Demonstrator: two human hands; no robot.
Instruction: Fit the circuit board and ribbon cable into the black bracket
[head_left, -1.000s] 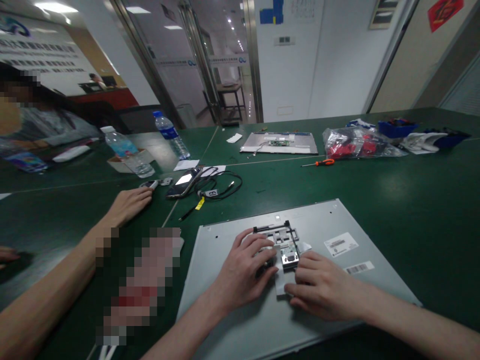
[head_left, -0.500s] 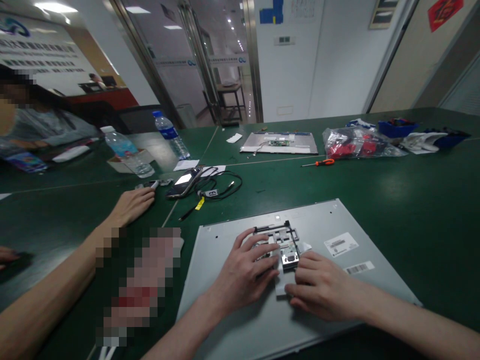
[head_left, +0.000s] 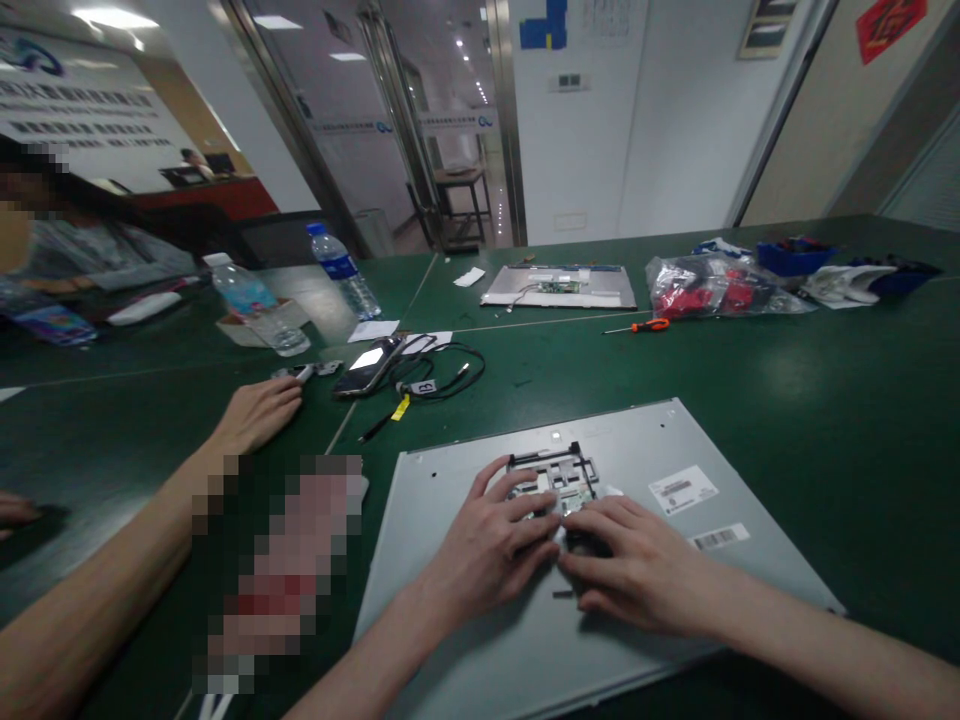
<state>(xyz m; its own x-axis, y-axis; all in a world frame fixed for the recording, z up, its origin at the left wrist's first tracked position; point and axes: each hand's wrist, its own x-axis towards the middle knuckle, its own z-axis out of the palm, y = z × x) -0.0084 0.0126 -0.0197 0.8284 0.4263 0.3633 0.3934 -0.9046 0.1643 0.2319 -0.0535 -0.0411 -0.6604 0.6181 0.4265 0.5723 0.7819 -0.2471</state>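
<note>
grey panel (head_left: 675, 440) lies flat by the near edge of the desk (head_left: 840, 390). black bracket (head_left: 551, 462) mid-panel, small board (head_left: 571, 496) inside it. left hand (head_left: 487, 545): fingers spread wide, tips resting on the board, nothing clasped. right hand (head_left: 637, 565): fingers laid over the board's near side, grip hidden, cannot tell. bare desk right of the panel and beyond its far edge up to the screwdriver (head_left: 637, 325). cable (head_left: 442, 375) and a co-worker's hand (head_left: 259, 412) lie off the panel's far left corner.
</note>
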